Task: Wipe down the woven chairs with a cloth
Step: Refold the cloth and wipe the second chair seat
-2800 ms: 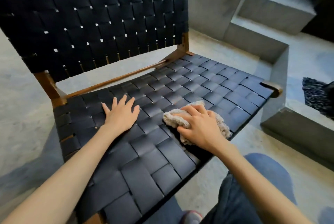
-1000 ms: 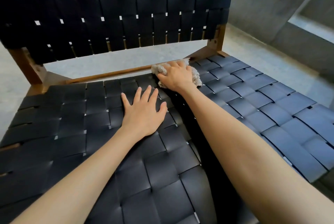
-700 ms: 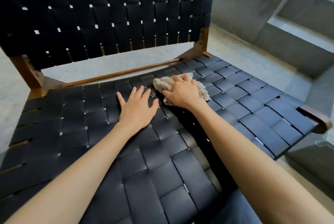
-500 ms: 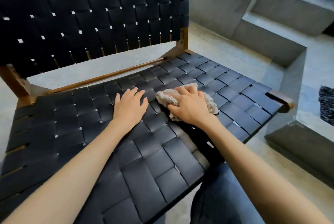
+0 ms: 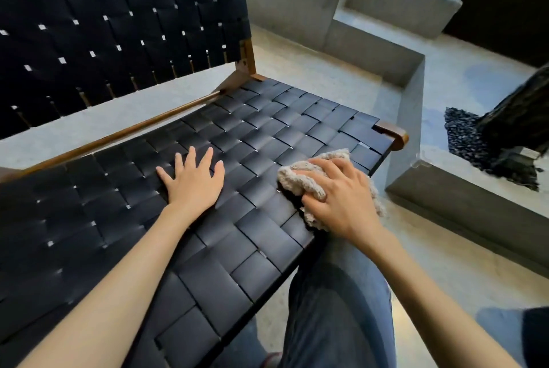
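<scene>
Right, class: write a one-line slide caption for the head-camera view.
Right hand presses a beige cloth onto the front edge of a black woven chair seat while the left hand rests flat beside it.

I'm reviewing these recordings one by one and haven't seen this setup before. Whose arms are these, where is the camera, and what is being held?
There is no machine here: a person works with two bare hands, and one wide-angle camera on their head looks forward and down, so the arms reach in from the bottom of the picture. In front is a chair with a black woven seat and backrest on a wooden frame. The left hand lies flat and open on the seat, holding nothing. The right hand has its fingers closed over a bunched beige cloth, pressed on the seat near its front edge. The floor and steps look like concrete.
</scene>
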